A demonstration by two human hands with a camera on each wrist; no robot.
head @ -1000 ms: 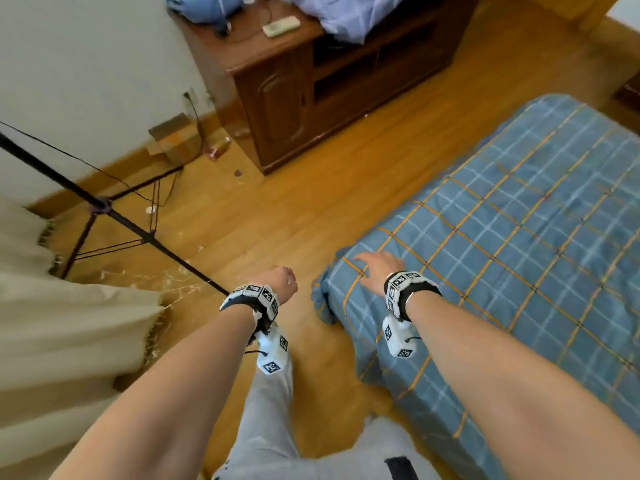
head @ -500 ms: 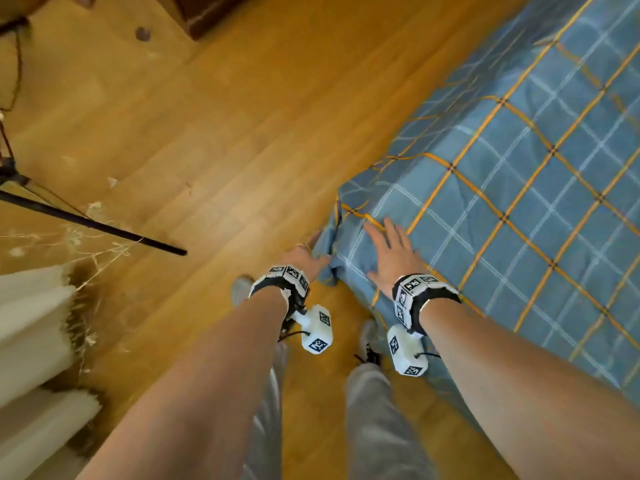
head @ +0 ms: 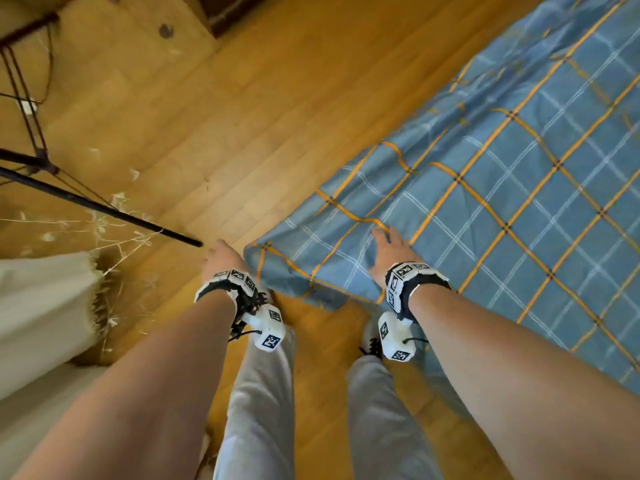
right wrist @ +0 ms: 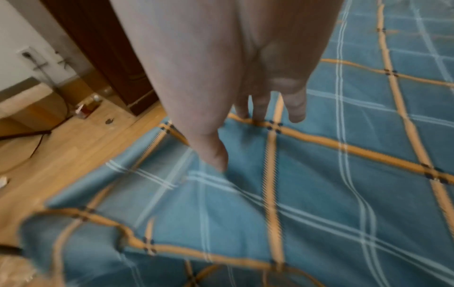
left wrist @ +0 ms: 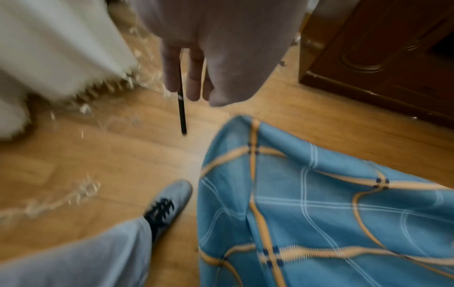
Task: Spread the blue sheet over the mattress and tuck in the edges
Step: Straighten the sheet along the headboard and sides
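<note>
The blue sheet [head: 502, 202], checked with orange and white lines, lies over the mattress at the right, and its near corner [head: 258, 249] sticks out over the floor. My right hand [head: 389, 247] lies flat on the sheet just behind that corner. In the right wrist view its fingers [right wrist: 296, 108] are straight and touch the cloth [right wrist: 319, 194]. My left hand [head: 220, 256] hangs above the floor just left of the corner. In the left wrist view its fingers [left wrist: 194, 77] are straight and hold nothing, apart from the corner [left wrist: 245, 124].
A black tripod leg [head: 104, 209] crosses the wooden floor [head: 259, 116] at the left, above a beige fringed cloth [head: 41, 306]. A dark wooden cabinet [left wrist: 380, 58] stands beyond the corner. My legs and shoes [left wrist: 169, 205] are beside the mattress edge.
My left hand has come away from the sheet corner and moved a little left over the floor. My right hand stays flat on the sheet near the corner.
</note>
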